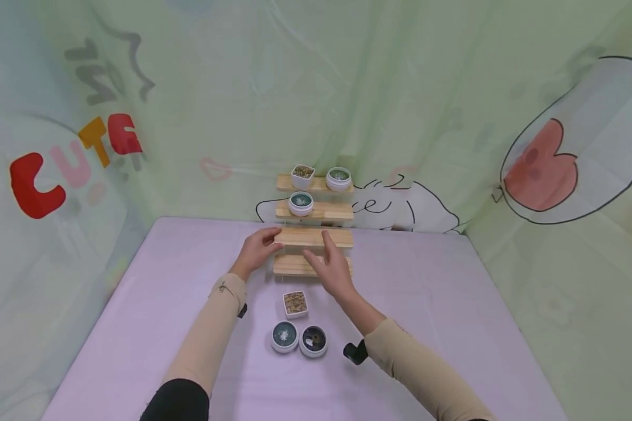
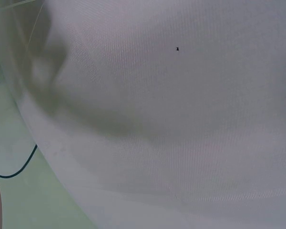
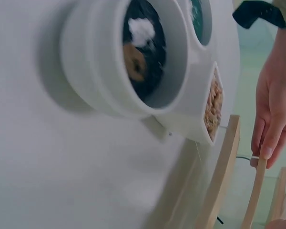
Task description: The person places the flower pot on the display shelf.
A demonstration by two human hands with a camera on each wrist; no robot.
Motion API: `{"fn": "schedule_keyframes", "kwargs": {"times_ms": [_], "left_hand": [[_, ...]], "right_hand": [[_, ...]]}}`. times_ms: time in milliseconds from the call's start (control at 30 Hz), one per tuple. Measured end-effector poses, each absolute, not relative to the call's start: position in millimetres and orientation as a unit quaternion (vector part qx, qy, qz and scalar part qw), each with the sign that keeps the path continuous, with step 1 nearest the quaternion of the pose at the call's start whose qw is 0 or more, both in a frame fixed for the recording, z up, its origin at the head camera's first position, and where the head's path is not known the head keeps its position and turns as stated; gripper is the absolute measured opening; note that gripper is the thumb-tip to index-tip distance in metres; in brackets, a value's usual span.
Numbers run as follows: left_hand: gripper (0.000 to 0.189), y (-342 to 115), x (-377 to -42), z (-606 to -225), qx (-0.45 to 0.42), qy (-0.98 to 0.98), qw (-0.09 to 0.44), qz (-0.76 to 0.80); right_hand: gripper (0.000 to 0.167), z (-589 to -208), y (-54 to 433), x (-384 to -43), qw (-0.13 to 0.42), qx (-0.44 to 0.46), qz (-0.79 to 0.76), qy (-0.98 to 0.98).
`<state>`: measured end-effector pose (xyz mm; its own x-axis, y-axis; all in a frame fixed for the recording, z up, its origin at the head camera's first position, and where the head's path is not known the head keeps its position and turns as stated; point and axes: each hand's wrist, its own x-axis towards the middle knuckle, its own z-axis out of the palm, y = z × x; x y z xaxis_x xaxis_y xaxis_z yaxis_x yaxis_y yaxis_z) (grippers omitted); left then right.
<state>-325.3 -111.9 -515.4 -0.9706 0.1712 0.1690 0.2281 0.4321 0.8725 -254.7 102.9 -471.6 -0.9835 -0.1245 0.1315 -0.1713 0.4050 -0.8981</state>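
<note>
A tiered rack of light wooden shelf boards (image 1: 313,236) stands on the table. My left hand (image 1: 256,251) holds the left end of the second-lowest board, thumb and fingers about it, as the right wrist view shows at right. Over the right part of the lower boards is my right hand (image 1: 337,272), thumb and fingers extended; its fingertips' contact is unclear. The upper boards carry a square white pot of brown bits (image 1: 302,175) and two round white pots (image 1: 339,178) (image 1: 301,203). The left wrist view shows mostly pale cloth.
In front of the rack stand a square white pot of brown bits (image 1: 295,304) and two round white pots (image 1: 284,336) (image 1: 313,341) with dark insides. A pale lilac cloth (image 1: 421,327) covers the table. Printed green curtains (image 1: 232,88) hang behind and at the sides.
</note>
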Motion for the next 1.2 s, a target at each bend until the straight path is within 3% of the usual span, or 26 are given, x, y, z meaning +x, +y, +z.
{"fn": "schedule_keyframes", "kwargs": {"times_ms": [333,700,1200], "left_hand": [[0.052,-108.4,-324.2,-518.7,-0.122,-0.844,0.026,-0.522],[0.052,-108.5,-322.1,-511.6,-0.124,-0.845,0.025,-0.519],[0.052,-111.6,-321.8,-511.3,-0.110,-0.842,0.009,-0.528]], "right_hand": [[0.076,-486.3,120.0,-203.4,0.005,0.092,0.540,-0.836],[0.080,-541.0,139.1,-146.3,-0.023,0.092,0.518,-0.850],[0.086,-568.2,135.2,-116.9,-0.004,0.137,0.475,-0.869]]}}
